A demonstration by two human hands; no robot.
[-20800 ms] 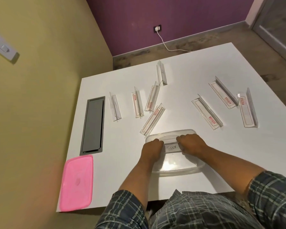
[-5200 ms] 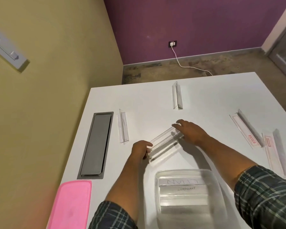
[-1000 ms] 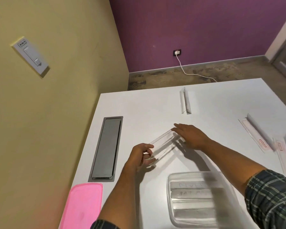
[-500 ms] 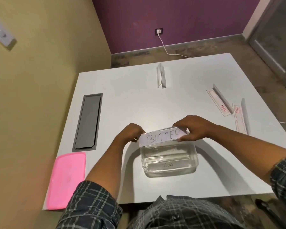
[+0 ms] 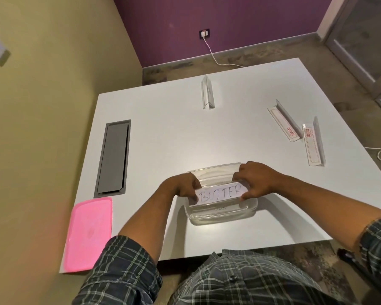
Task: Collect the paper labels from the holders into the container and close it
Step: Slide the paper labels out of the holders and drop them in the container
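Paper label [image 5: 220,194] marked "BUTTER" is pinched at its ends by left hand [image 5: 180,186] and right hand [image 5: 256,180], fingers curled, over the clear container [image 5: 222,213].

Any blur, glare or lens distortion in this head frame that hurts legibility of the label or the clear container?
Head view: the white paper label reads BUTTER sharply; the clear plastic container shows soft highlights, and the writing below the label is too faint to read; wide-angle bending curves the white table edges; a pink glow bleeds around the pink lid at lower left.
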